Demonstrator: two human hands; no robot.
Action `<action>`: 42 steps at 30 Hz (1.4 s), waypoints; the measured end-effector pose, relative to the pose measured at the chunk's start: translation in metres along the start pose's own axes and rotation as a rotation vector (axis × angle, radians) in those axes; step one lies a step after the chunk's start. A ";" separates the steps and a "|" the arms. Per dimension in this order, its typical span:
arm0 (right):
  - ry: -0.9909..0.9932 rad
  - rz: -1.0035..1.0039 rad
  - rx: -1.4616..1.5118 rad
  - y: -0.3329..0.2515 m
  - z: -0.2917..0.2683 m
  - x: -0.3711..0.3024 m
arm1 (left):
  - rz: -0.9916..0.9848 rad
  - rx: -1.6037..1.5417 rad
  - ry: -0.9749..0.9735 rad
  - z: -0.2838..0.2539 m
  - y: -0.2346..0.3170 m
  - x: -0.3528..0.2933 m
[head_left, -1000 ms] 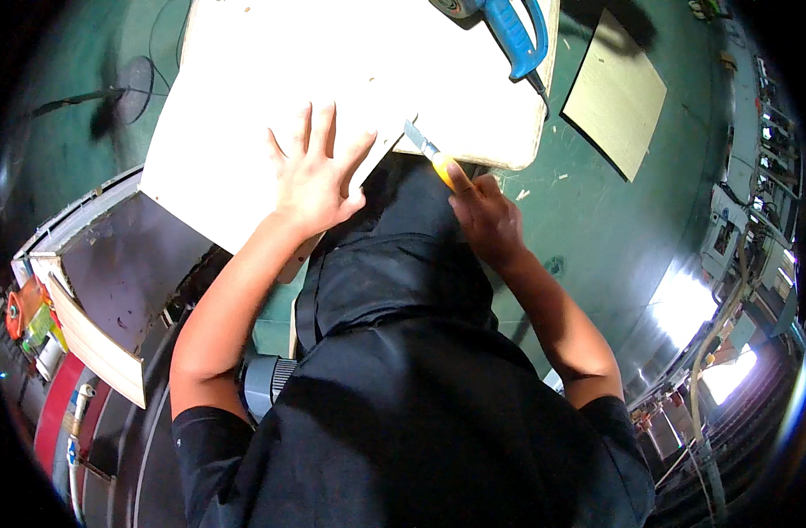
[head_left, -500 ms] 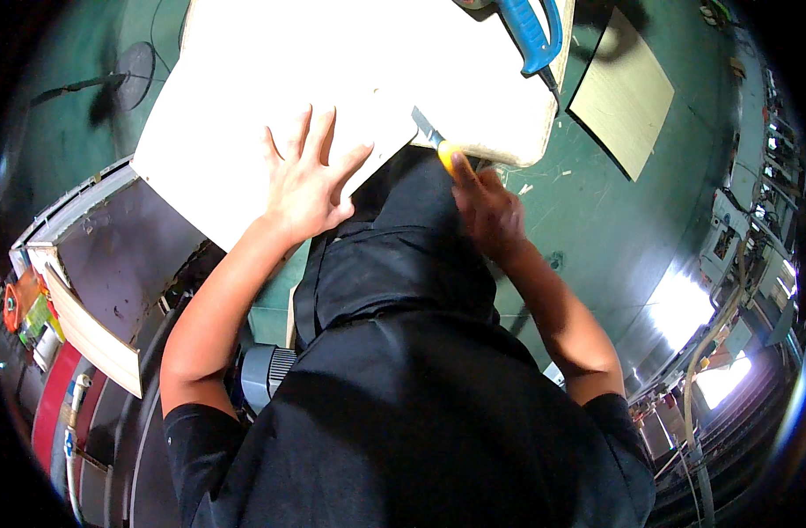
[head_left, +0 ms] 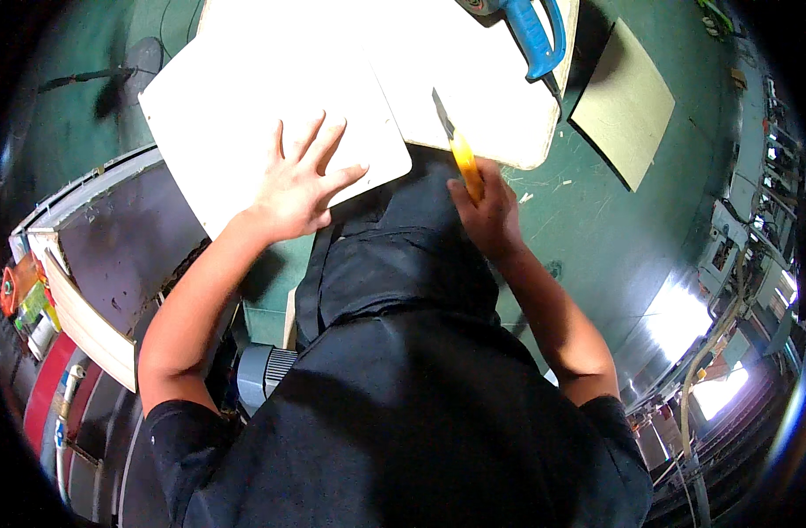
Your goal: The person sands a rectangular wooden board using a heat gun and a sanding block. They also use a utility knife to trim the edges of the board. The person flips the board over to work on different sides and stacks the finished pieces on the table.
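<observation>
Green floor (head_left: 588, 238) spreads beneath everything, glossy and shadowed, with crowded equipment bending round the right rim. On it, ahead of the person, stands a pale surface (head_left: 504, 110) with a rounded near right corner. Next in size is the white board (head_left: 223, 132), lying askew across the left part of the surface, its near left portion jutting out past it and its rounded corner close to the person's lap. To the right, apart from the surface, lies a cream panel (head_left: 630, 106), and a blue power tool (head_left: 531, 44) rests at the surface's far right side. The left grip (head_left: 293, 195) is flat on the board near its near edge, fingers spread apart and clamped on nothing. The right grip (head_left: 491, 211) is closed round the yellow handle of a knife (head_left: 462, 151), the blade pointing away from the person and leaning slightly left. Whether the blade tip touches the surface, I cannot tell. What matters most in space is that the board's right edge lies just left of the knife, its long line leaning the same general way as the blade, with the right grip nearer that edge. Relative to the right grip, the board is ahead and to the left; relative to the left grip, it is directly underneath. Smallest are pale scraps (head_left: 525, 197) on the floor beyond the right grip.
</observation>
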State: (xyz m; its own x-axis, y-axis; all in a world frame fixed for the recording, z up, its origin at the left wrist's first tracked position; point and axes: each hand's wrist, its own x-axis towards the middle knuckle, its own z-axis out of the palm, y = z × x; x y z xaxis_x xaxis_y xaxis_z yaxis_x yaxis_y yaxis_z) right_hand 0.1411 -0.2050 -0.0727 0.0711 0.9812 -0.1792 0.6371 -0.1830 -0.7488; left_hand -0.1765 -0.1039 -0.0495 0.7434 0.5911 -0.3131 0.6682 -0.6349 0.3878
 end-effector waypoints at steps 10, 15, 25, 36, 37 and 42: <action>-0.128 0.102 0.170 -0.039 0.046 0.043 | 0.072 0.027 -0.003 -0.006 -0.013 -0.002; -0.097 0.185 0.334 -0.031 0.049 0.042 | 0.084 0.032 -0.010 -0.008 -0.016 -0.004; -0.133 0.230 0.481 -0.025 0.053 0.027 | -0.170 0.054 0.140 0.017 0.021 0.016; -0.189 0.315 0.092 -0.029 0.009 0.000 | -0.225 -0.001 0.201 0.022 0.026 0.020; -0.167 0.256 0.051 -0.024 0.005 -0.002 | -0.221 0.006 0.186 0.022 0.026 0.019; -0.124 0.055 -0.202 0.008 -0.006 -0.023 | -0.169 0.008 0.111 0.015 0.021 0.011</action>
State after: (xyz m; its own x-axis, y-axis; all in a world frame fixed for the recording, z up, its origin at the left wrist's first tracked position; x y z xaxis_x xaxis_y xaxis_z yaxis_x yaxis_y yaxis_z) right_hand 0.1492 -0.2285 -0.0702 0.0233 0.9528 -0.3026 0.7766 -0.2078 -0.5947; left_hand -0.1541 -0.1183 -0.0579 0.6129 0.7404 -0.2759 0.7838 -0.5254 0.3312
